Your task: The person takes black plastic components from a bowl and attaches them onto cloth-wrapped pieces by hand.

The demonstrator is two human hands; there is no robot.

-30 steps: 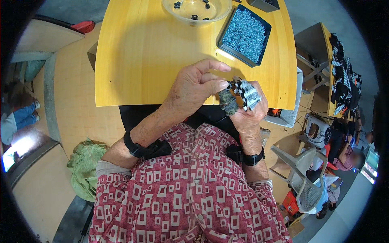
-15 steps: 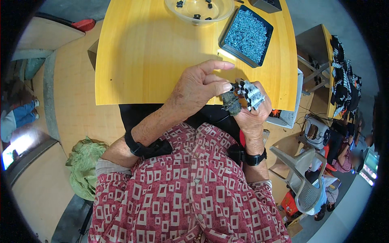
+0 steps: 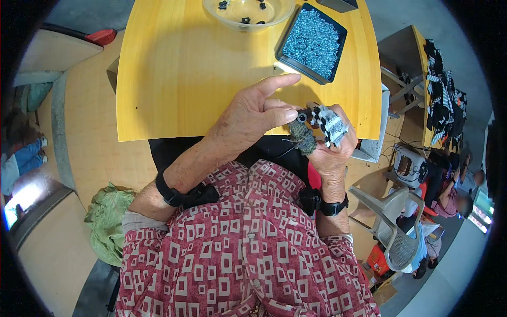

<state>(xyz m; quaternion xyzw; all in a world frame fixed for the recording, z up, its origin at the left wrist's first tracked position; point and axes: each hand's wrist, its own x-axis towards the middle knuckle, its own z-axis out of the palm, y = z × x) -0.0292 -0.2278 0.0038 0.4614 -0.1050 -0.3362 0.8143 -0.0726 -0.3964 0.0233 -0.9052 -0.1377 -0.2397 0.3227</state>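
Note:
My right hand (image 3: 335, 145) is wrapped round a small soft knitted piece (image 3: 302, 136), grey-green on one side. A fuzzy black, white and grey part (image 3: 331, 126) lies over its fingers. On the knitted piece's upper end shows a small round dark button-like disc (image 3: 301, 117) with a pale ring. My left hand (image 3: 259, 108) comes in from the left, its thumb tip against the edge of that disc. Its index finger is stretched out above while the other fingers curl behind the thumb; what they pinch is partly hidden. Both hands are over the table's near edge.
On the yellow table (image 3: 179, 84) stand a black tray (image 3: 279, 54) of shiny bluish small pieces and a clear bowl (image 3: 211, 17) with several small black parts. A grey plastic chair (image 3: 388, 222) is at right, a green sack (image 3: 108, 224) at left. Other people sit far right.
The knitted piece has turned slightly, so its round disc now shows beside my left thumb. The whole view has shifted a little; both hands keep nearly the same pose.

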